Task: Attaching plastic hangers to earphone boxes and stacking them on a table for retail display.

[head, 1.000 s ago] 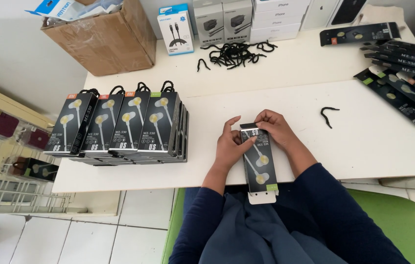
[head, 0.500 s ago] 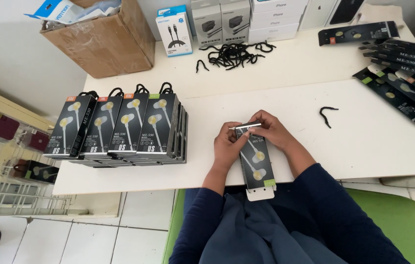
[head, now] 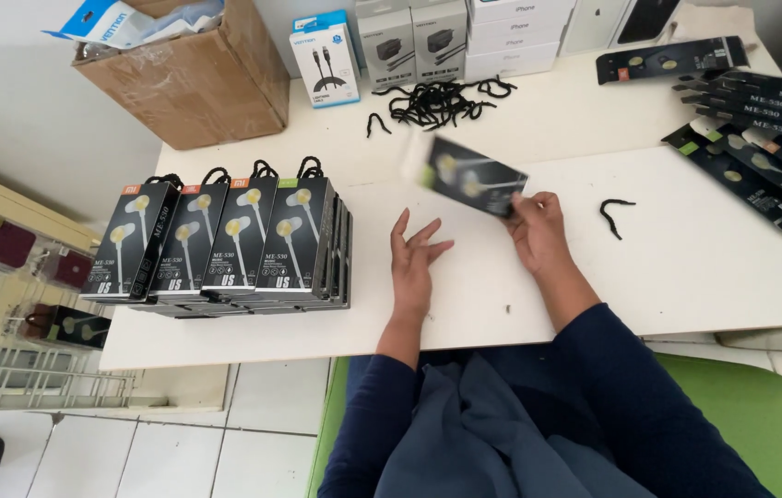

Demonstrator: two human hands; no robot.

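My right hand (head: pixel 537 231) grips one end of a black earphone box (head: pixel 468 175), which is lifted off the white table (head: pixel 668 258) and blurred, pointing left and away from me. My left hand (head: pixel 412 263) hovers over the table with fingers spread and nothing in it. Left of it stand four upright stacks of the same black earphone boxes (head: pixel 225 242), each with a black cord loop on top. A single black cord (head: pixel 614 211) lies on the table right of my right hand.
A pile of black cords (head: pixel 442 100) lies at the back, before several white and grey product boxes (head: pixel 428 41). A cardboard carton (head: pixel 193 74) stands at the back left. Flat black earphone packages (head: pixel 760 148) fan out at the right. The green chair (head: pixel 760 415) is under me.
The box lay lengthwise under both hands near the table's front edge. My right hand has now swung it up and to the left, and my left hand has let go and opened.
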